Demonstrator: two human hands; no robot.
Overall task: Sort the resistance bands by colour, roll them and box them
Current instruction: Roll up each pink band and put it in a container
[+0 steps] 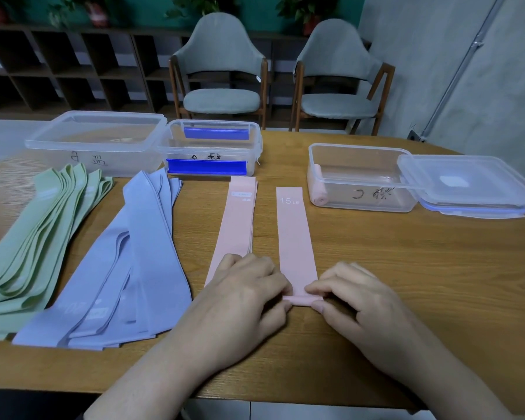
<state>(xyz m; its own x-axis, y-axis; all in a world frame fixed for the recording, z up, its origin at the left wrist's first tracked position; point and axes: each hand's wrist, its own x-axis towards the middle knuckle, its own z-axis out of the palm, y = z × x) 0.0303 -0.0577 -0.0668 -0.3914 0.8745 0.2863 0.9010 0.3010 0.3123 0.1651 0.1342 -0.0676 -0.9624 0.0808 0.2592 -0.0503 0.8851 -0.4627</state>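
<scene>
Fingertips of both hands pinched shut on near rolled end of pink band | table: band lies flat, long axis running straight away from fingers toward clear box | left hand, right hand equally near | roll barely begun; next push goes forward.

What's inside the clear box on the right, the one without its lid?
One rolled pink band lies against the left wall of the open box. The rest looks bare, though a lid covers its right corner.
</scene>
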